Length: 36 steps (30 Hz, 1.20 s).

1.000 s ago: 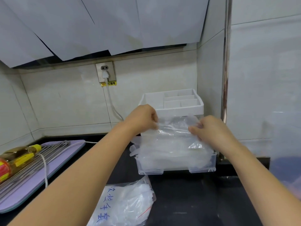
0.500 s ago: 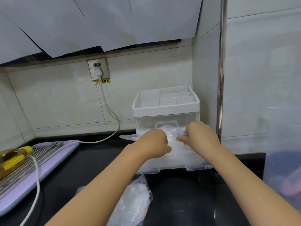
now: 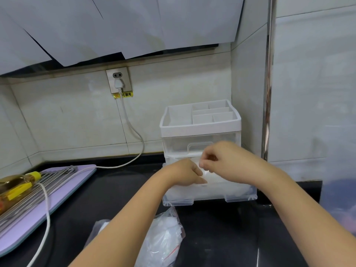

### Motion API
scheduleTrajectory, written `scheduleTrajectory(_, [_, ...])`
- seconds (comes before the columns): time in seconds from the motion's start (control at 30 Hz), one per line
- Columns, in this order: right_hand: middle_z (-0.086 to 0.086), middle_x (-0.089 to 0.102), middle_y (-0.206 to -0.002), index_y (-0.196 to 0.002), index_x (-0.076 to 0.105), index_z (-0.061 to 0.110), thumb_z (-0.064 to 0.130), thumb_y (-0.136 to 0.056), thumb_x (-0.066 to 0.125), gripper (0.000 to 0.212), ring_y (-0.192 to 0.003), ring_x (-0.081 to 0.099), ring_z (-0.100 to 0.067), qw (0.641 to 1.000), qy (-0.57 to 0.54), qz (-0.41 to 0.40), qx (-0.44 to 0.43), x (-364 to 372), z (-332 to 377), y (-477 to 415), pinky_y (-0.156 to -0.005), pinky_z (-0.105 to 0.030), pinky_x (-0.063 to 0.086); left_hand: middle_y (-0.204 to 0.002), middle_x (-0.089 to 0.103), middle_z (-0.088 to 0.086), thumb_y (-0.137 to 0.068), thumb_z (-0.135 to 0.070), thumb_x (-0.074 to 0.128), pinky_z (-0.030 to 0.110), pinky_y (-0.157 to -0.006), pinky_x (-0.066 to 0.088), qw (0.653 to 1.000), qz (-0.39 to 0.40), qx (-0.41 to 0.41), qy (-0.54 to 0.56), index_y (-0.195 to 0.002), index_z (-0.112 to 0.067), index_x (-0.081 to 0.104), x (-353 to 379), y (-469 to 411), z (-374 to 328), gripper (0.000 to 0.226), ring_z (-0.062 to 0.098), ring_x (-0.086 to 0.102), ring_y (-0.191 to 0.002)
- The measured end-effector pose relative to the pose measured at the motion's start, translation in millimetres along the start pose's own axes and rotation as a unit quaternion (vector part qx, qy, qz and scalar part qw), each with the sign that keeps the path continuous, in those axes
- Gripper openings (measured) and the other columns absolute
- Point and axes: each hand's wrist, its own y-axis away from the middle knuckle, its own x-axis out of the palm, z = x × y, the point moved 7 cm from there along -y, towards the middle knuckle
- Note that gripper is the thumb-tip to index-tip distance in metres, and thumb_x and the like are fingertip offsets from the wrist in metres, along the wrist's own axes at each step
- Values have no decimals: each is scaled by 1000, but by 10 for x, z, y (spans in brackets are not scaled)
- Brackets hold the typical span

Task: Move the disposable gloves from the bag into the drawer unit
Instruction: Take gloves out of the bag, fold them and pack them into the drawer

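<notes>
Over pulled-out lower drawer [image 3: 210, 197] of clear plastic drawer unit [image 3: 200, 130]: left hand [image 3: 183, 174] flat, pressing translucent disposable gloves [image 3: 213, 178] down; right hand [image 3: 225, 160] curled, pinching them.

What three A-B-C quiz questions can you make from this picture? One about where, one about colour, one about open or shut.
1. Where is the bag? A. On the counter before the drawer unit. B. On the floor. C. Hanging on the wall.
2. The bottle cap is? A. Green. B. Yellow. C. Red.
3. The lower drawer is? A. Shut. B. Missing. C. Pulled open.
1A, it lies below the unit's front; 2B, plainly yellow; 3C, it juts out, gloves inside.
</notes>
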Motion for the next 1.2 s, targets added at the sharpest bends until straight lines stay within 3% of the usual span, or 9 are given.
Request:
scheduleTrajectory(0.17, [1, 61, -120, -117, 66, 22, 10, -95, 35, 40, -104, 56, -17, 993, 46, 85, 71, 287, -213, -106, -72, -20, 41, -123, 61, 1, -92, -18, 59, 24, -99, 41, 1000, 10, 18, 0, -122, -18, 60, 11, 8, -12, 30, 20, 55, -118])
scheduleTrajectory(0.3, [-5, 66, -105, -115, 66, 10, 11, -95, 36, 36, -89, 59, -19, 984, 55, 127, 114, 453, -392, -178, -71, -27, 46, -126, 60, -6, -92, -13, 57, 30, -108, 38, 999, 50, 21, -1, -126, -20, 59, 48, 9, 5, 35, 10, 53, -118])
scheduleTrajectory(0.47, [-15, 61, -123, -120, 61, 3, 12, -94, 39, 35, -116, 56, -30, 979, 69, 123, 146, 538, -555, -308, -95, -37, 47, -142, 46, 2, -94, -41, 54, 33, -102, 37, 985, 67, -38, -155, -138, -15, 45, 7, 5, 20, 52, 24, 45, -128])
scheduleTrajectory(0.57, [-13, 61, -110, -110, 60, 3, 14, -94, 41, 27, -96, 58, -28, 977, 66, 116, 167, 497, -620, -326, -77, -30, 44, -132, 53, 3, -90, -50, 55, 33, -98, 40, 979, 64, -69, -180, -130, -16, 52, 22, -22, 2, 53, 25, 50, -116])
scheduleTrajectory(0.67, [-4, 42, -72, -70, 44, 8, -1, -92, 34, 26, -58, 34, -14, 972, 60, 104, 203, 463, -626, -273, -51, -21, 28, -131, 56, 0, -83, -51, 63, 40, -103, 41, 986, 64, -57, -144, -129, -24, 55, 94, -72, -30, 54, 24, 52, -116])
scheduleTrajectory(0.77, [-3, 36, -66, -61, 34, 10, -5, -89, 32, 32, -55, 29, -13, 971, 47, 101, 210, 461, -659, -288, -49, -22, 23, -127, 57, -1, -86, -41, 64, 38, -104, 41, 993, 55, -49, -96, -129, -23, 55, 121, -86, -54, 47, 22, 52, -117])
scheduleTrajectory(0.9, [-2, 38, -67, -66, 37, 12, 0, -88, 33, 25, -55, 30, -14, 974, 11, 77, 211, 395, -679, -294, -49, -24, 25, -114, 56, 2, -86, -37, 68, 27, -85, 40, 997, 0, -65, -46, -125, -15, 54, 44, -68, -21, 48, 20, 49, -100])
scheduleTrajectory(1.03, [-2, 38, -66, -68, 38, 12, 3, -88, 34, 22, -55, 30, -15, 975, -7, 67, 212, 351, -648, -251, -49, -25, 23, -141, 46, 3, -79, -52, 69, 34, -102, 39, 994, -21, -103, 31, -139, -12, 42, -130, 32, 58, 77, 24, 45, -124])
scheduleTrajectory(1.2, [-2, 37, -65, -65, 36, 12, 3, -87, 35, 24, -54, 30, -15, 975, -13, 64, 211, 317, -627, -240, -47, -25, 22, -131, 56, 4, -85, -57, 59, 35, -99, 43, 993, -68, -92, -32, -132, -13, 54, -480, 279, 46, 65, 24, 55, -115])
